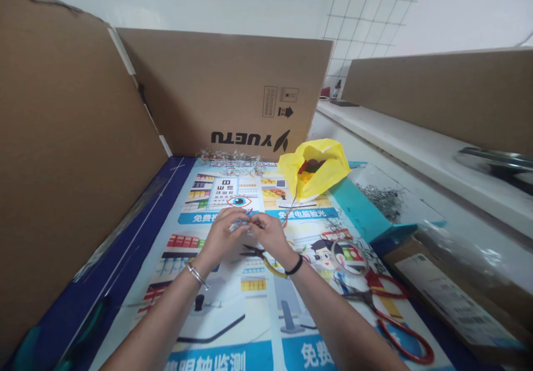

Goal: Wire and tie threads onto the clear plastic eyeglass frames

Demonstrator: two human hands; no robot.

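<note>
My left hand (222, 237) and my right hand (272, 239) meet above the middle of the printed poster (227, 271). Both are closed, fingertips pinched around a thin red wire (250, 213), of which only a short bit shows; the rest is hidden by the fingers. Under my right hand lies a pair of pliers (255, 251) with dark jaws and yellow handles, partly covered by the wrist. More thin coloured wire (287, 215) lies just beyond my right hand, near a yellow plastic bag (318, 185) that gapes and has red and yellow things inside.
Red-handled scissors (385, 304) and a clear ring (350, 257) lie at right. A blue tray (362, 207) holds a heap of small wiry bits (381, 201), beside a carton (453, 299). Tangled wire pieces (233, 157) lie at the back. Cardboard walls (225, 82) stand behind and left.
</note>
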